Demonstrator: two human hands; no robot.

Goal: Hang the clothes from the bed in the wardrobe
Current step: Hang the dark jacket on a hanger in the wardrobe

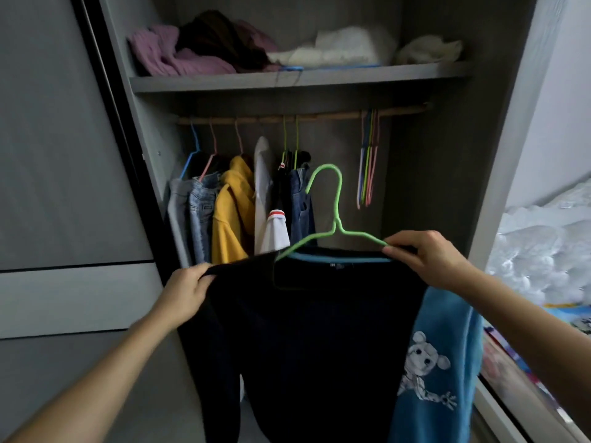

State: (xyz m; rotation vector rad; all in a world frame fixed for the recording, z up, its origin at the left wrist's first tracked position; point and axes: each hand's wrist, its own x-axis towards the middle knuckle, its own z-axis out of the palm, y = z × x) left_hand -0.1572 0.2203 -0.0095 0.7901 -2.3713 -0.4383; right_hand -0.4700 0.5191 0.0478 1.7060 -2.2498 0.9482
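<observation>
I hold a dark navy top [319, 330] with a blue collar in front of the open wardrobe. A green wire hanger [332, 219] sits in its neck opening, hook upward. My left hand [187, 287] grips the top's left shoulder. My right hand [425, 257] pinches the hanger's right end together with the top's right shoulder. A blue fleece garment with a bear print [435, 362] hangs over my right forearm. The wooden rail [319, 116] runs above, carrying hung clothes [236, 203] at its left.
Several bare hangers [367, 161] hang at the rail's right end. Folded clothes [204, 46] lie on the upper shelf [287, 79]. A grey sliding door [64, 187] stands left. The bed with white bedding [543, 244] is at the right.
</observation>
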